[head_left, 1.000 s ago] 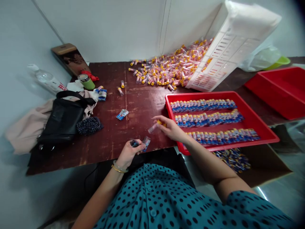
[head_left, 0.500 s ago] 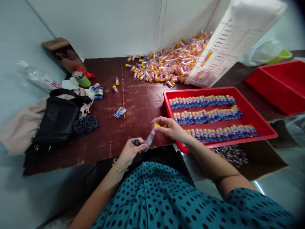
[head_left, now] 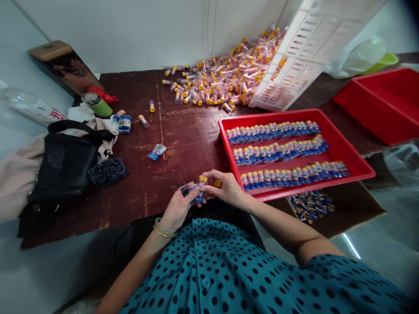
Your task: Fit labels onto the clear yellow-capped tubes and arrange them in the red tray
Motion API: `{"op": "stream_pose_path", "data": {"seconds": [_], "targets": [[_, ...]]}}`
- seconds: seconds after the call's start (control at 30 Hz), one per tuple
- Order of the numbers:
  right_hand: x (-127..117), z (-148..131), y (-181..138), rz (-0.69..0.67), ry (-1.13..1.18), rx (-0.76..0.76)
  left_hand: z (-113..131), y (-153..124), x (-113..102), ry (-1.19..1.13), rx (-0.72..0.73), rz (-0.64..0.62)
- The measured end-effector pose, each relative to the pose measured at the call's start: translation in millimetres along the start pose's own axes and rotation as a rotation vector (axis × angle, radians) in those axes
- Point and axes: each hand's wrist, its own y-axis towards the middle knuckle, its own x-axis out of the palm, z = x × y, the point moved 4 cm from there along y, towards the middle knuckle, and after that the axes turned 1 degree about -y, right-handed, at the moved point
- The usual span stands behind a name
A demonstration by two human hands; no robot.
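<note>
My left hand (head_left: 178,207) is closed around a small clear tube with a yellow cap (head_left: 203,179), above the table's front edge. Blue printed packaging shows at the tube's lower end, partly covered by my fingers. My right hand (head_left: 227,190) pinches the same tube near its cap. Another round yellow cap (head_left: 218,183) shows in the curl of my right fingers; what it belongs to is mostly hidden. Beyond my left hand, a blue printed packet (head_left: 157,151) lies on the dark red table (head_left: 131,192).
A red tray (head_left: 356,174) to the right holds three rows of blue-wrapped tubes. Loose yellow-capped tubes (head_left: 209,87) are heaped at the back beside a white basket (head_left: 278,91). A black bag (head_left: 67,163) lies left. An open carton (head_left: 353,211) stands below the tray.
The tube, earlier slanting up between my hands, now sits lower with its cap close to my left fingers. My right hand has come down and nearer to my left. The view has shifted slightly.
</note>
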Motion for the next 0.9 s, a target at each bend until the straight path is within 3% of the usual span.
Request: {"op": "stream_pose_path", "data": {"seconds": [0.17, 0.47, 0.6, 0.73, 0.83, 0.9], "targets": [[-6.4, -4.8, 1.3, 0.072, -0.064, -0.076, 3.3, 2.3, 3.1, 0.027, 0.018, 0.03], [-12.5, -7.2, 3.8, 0.04, -0.028, -0.108, 1.5, 5.2, 5.5, 0.059, 0.03, 0.014], [-12.8, -6.1, 5.6, 0.067, 0.064, -0.06, 2.7, 8.3, 5.1, 0.068, 0.035, 0.06], [-13.5, -8.0, 5.7, -0.019, 0.276, 0.081, 7.0, 11.6, 13.4, 0.074, 0.003, 0.092], [-50.1, -10.0, 6.7, 0.018, 0.385, 0.086, 6.3, 14.1, 17.3, 0.078, -0.088, 0.107], [-109.7, -8.7, 6.1, 0.201, 0.322, 0.06, 0.0, 19.7, 9.9, 0.065, -0.158, 0.155]]}}
